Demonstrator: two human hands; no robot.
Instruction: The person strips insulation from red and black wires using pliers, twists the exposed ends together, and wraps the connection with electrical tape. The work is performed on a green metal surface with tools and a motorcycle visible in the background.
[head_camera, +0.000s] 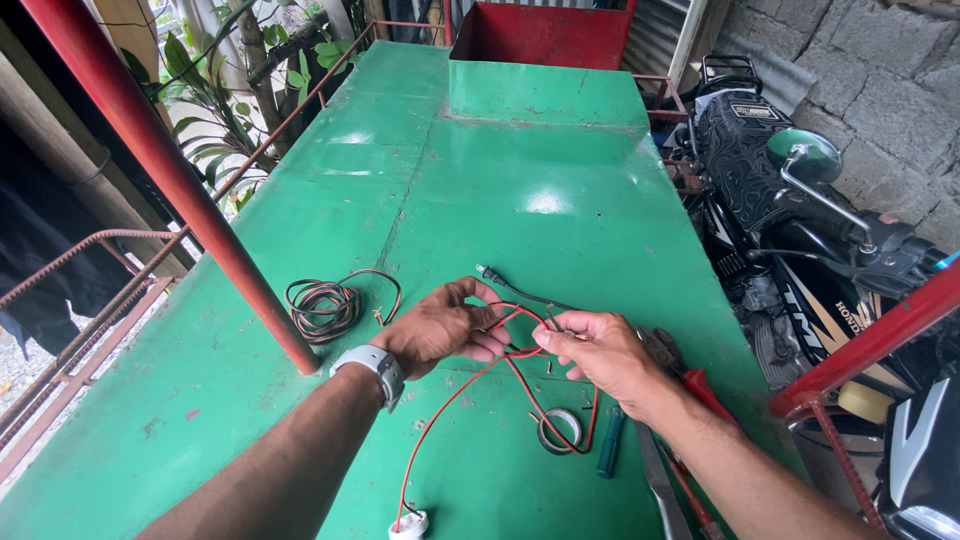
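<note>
One red-and-black wire pair (505, 355) is pinched between both hands, left (440, 328) and right (598, 352); one tape roll (560, 430) lies below the right hand, one wire coil (322, 308) left of the left.

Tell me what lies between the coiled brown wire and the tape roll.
In the head view, the left hand and its wrist, over bare green table.

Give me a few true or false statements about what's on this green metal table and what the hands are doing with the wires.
1. Both hands hold thin red and black wires. True.
2. The left hand wears a grey wristwatch. True.
3. The coil of brown wire lies in the right hand. False: it lies on the green metal table, left of the hands.
4. The roll of black tape hangs on the red post. False: it lies on the table below the hands.
</note>
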